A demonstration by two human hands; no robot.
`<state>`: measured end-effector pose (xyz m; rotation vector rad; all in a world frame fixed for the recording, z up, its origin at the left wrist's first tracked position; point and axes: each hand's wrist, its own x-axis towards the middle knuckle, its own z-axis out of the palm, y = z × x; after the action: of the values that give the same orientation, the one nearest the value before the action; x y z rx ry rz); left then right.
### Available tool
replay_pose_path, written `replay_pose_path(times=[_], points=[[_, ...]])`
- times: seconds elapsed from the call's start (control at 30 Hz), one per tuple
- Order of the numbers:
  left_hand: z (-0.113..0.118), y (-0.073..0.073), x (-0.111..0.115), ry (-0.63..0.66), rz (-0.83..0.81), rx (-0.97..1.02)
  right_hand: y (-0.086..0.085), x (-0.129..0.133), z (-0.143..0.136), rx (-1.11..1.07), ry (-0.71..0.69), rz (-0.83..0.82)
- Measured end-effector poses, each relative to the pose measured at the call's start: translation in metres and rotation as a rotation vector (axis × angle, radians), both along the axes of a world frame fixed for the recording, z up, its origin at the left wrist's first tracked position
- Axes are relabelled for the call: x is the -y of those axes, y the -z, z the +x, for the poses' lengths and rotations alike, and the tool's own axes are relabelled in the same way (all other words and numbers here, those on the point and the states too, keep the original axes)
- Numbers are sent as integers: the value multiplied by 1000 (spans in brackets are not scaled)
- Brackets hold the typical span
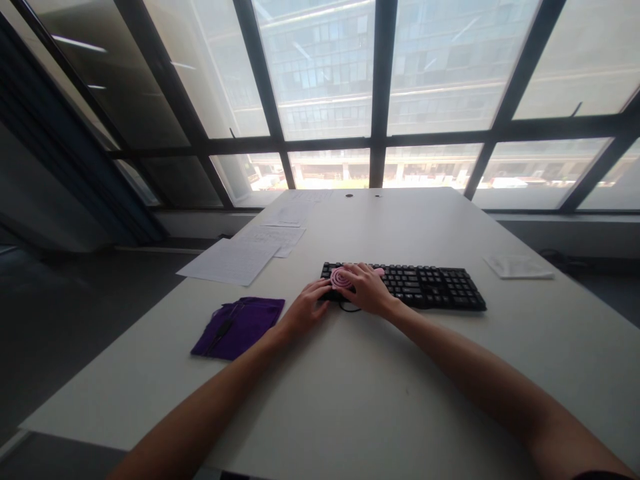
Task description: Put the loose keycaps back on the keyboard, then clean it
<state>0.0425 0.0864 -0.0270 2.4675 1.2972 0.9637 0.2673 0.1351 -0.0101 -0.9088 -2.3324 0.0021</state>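
Observation:
A black keyboard lies on the white table. On its left end rests a pink spiral-shaped object, with a small pink part also showing just right of my right hand. My right hand is over the pink object and the keys, its fingers bent across the object's upper right side. Beside the keyboard's left edge, my left hand has its fingers spread, the tips reaching the object's left side. A thin black loop, like a cord, shows below the keyboard's front edge between the hands.
A purple cloth pouch with a dark cord lies left of my left hand. Printed papers spread along the table's left edge. A flat whitish packet lies at the right. Large windows stand behind the table, and a curtain hangs left.

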Motion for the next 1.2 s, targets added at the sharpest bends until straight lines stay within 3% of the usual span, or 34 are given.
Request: replay_pose_path(times=[0.23, 0.43, 0.9, 1.2], points=[[-3, 5, -2, -12, 7, -6, 2, -4, 3, 13, 155, -13], [-1, 2, -1, -4, -9, -11, 0, -1, 1, -4, 12, -14], [3, -10, 7, -64, 39, 103, -2, 1, 3, -33, -93, 1], [1, -10, 7, 12, 33, 41, -1, 0, 5, -19, -113, 5]])
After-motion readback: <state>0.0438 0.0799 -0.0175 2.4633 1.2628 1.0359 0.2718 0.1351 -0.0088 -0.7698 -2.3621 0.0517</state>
